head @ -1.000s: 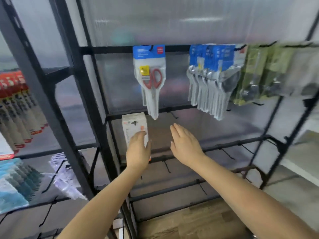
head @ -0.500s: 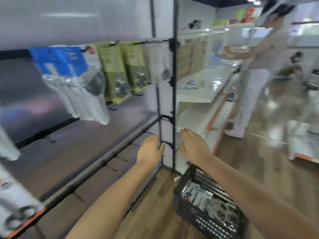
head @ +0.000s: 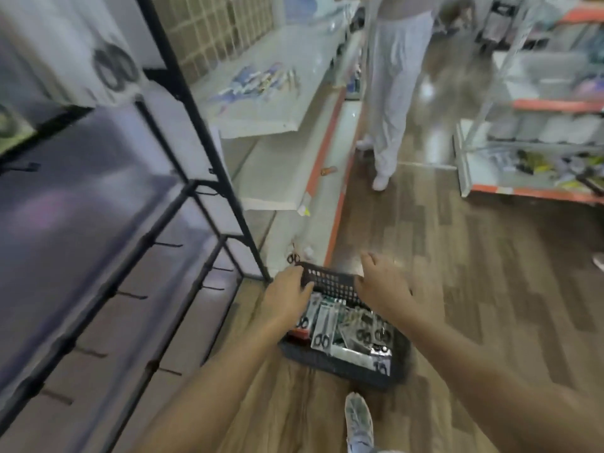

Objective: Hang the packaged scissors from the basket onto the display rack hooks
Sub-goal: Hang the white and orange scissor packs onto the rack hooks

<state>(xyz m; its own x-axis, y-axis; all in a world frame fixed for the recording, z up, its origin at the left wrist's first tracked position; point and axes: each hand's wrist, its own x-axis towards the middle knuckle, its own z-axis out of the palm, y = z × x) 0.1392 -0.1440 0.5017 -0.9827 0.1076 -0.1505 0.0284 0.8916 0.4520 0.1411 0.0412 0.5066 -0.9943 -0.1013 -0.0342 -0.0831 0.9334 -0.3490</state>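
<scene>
Head view. My left hand (head: 287,299) and right hand (head: 380,286) reach down over the black basket (head: 330,282) on the wooden floor (head: 457,256); both have relaxed, loosely spread fingers and hold nothing. The packaged scissors (head: 322,331) lie heaped inside the basket, just below my hands. The black display rack (head: 202,132) with its hooks (head: 166,245) stands at left. Another person's legs (head: 392,76) appear beyond.

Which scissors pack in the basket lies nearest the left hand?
The upright pack with black-handled scissors, at the left end of the basket, just right of the left hand. The other packs lie farther right, under the right hand.
</scene>
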